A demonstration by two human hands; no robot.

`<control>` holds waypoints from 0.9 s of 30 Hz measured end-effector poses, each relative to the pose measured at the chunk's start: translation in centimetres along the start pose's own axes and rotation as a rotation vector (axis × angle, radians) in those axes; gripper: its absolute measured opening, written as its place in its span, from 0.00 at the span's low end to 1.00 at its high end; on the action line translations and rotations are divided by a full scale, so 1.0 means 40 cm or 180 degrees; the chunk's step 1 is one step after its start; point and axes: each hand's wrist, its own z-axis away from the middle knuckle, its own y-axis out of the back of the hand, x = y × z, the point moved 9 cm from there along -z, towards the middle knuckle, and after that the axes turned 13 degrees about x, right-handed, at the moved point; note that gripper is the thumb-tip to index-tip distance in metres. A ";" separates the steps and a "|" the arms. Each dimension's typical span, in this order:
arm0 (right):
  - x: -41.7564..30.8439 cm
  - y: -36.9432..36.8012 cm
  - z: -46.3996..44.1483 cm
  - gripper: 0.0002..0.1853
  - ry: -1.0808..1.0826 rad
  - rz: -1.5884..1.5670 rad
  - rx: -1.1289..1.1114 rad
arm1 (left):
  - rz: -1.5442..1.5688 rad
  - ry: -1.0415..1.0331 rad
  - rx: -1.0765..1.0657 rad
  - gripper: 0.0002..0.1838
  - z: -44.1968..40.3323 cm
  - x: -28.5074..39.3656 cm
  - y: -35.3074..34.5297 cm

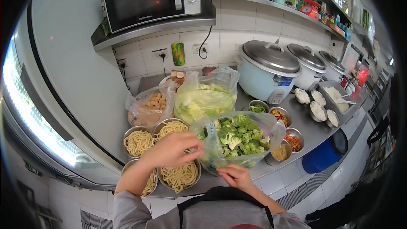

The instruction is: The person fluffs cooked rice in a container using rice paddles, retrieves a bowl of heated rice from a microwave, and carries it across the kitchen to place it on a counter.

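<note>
My left hand hovers above the noodle bowls, beside the left edge of a clear plastic bag. Its fingers are loosely bent and apart, with nothing visible in them. At the bag's near side, my right hand pinches the plastic. Broccoli florets fill the bag, whose mouth is spread wide. Thick pale noodles lie in several metal bowls at the left; one noodle bowl sits just below my left hand, and another heap of noodles is farther left.
Behind the broccoli stand a bag of cabbage and a bag of tan chunks. Small bowls, including shredded carrot, line the right. Beyond are rice cookers and rice bowls. A microwave overhangs the counter; a blue barrel stands below.
</note>
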 end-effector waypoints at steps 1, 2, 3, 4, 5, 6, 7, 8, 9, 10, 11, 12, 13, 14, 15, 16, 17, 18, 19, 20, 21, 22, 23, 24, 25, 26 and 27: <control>0.010 0.019 0.004 0.08 -0.0066 0.0056 0.0033 | -0.0321 -0.0155 0.0200 0.10 -0.029 0.002 0.018; 0.020 0.036 0.009 0.07 -0.0134 0.0112 0.0053 | -0.0636 -0.0303 0.0407 0.12 -0.063 0.000 0.041; 0.027 0.048 0.012 0.07 -0.0201 0.0168 0.0060 | -0.0868 -0.0362 0.0604 0.14 -0.102 -0.022 0.065; 0.025 0.063 0.008 0.03 -0.0252 0.0305 0.0145 | -0.1108 -0.0419 0.0810 0.17 -0.146 -0.053 0.092; 0.024 0.071 0.010 0.03 -0.0264 0.0414 0.0145 | -0.1401 -0.0468 0.1000 0.20 -0.192 -0.080 0.121; 0.024 0.080 0.010 0.05 -0.0272 0.0524 0.0145 | -0.1696 -0.0519 0.1191 0.22 -0.238 -0.110 0.151; 0.026 0.086 0.011 0.07 -0.0279 0.0635 0.0146 | -0.1928 -0.0461 0.1245 0.25 -0.286 -0.163 0.170; 0.030 0.090 0.015 0.09 -0.0280 0.0578 0.0169 | -0.2158 -0.0406 0.1299 0.28 -0.330 -0.218 0.185; 0.036 0.092 0.022 0.11 -0.0278 0.0525 0.0195 | -0.2343 -0.0279 0.1317 0.30 -0.369 -0.270 0.199; 0.040 0.095 0.026 0.13 -0.0275 0.0473 0.0224 | -0.2526 -0.0154 0.1334 0.33 -0.405 -0.317 0.212; 0.042 0.100 0.025 0.13 -0.0374 0.0362 0.0270 | -0.2734 -0.0044 0.1339 0.35 -0.437 -0.356 0.225; 0.041 0.104 0.025 0.12 -0.0473 0.0255 0.0319 | -0.2938 0.0064 0.1345 0.37 -0.468 -0.392 0.236; 0.041 0.111 0.024 0.13 -0.0571 0.0152 0.0372 | -0.3136 0.0169 0.1351 0.38 -0.495 -0.420 0.247; 0.041 0.119 0.022 0.13 -0.0556 0.0207 0.0394 | -0.3216 0.0249 0.1373 0.40 -0.522 -0.447 0.258; 0.042 0.129 0.021 0.13 -0.0545 0.0264 0.0421 | -0.3291 0.0325 0.1391 0.41 -0.544 -0.461 0.269; 0.043 0.140 0.021 0.13 -0.0538 0.0323 0.0450 | -0.3362 0.0400 0.1406 0.43 -0.563 -0.475 0.275; 0.049 0.153 0.023 0.12 -0.0619 0.0361 0.0512 | -0.3395 0.0521 0.1418 0.43 -0.580 -0.492 0.279; 0.054 0.168 0.026 0.12 -0.0698 0.0401 0.0574 | -0.3422 0.0643 0.1432 0.44 -0.595 -0.498 0.283; 0.059 0.182 0.029 0.12 -0.0779 0.0440 0.0635 | -0.3450 0.0768 0.1444 0.45 -0.608 -0.504 0.286; 0.059 0.194 0.030 0.12 -0.0763 0.0524 0.0667 | -0.3457 0.0948 0.1365 0.46 -0.619 -0.521 0.284; 0.059 0.204 0.031 0.11 -0.0745 0.0603 0.0698 | -0.3409 0.1054 0.1303 0.47 -0.625 -0.542 0.277; 0.060 0.213 0.029 0.11 -0.0724 0.0679 0.0728 | -0.3366 0.1158 0.1244 0.48 -0.629 -0.565 0.271; 0.062 0.221 0.028 0.11 -0.0753 0.0677 0.0796 | -0.3326 0.1267 0.1182 0.49 -0.632 -0.586 0.265; 0.065 0.228 0.028 0.11 -0.0785 0.0671 0.0859 | -0.3388 0.1257 0.1216 0.50 -0.633 -0.585 0.260; 0.070 0.234 0.027 0.11 -0.0822 0.0663 0.0914 | -0.3449 0.1255 0.1246 0.51 -0.629 -0.585 0.254; 0.076 0.237 0.026 0.11 -0.0835 0.0676 0.0920 | -0.3511 0.1260 0.1269 0.52 -0.624 -0.586 0.249; 0.085 0.239 0.026 0.11 -0.0854 0.0683 0.0919 | -0.3463 0.1247 0.1280 0.53 -0.623 -0.587 0.245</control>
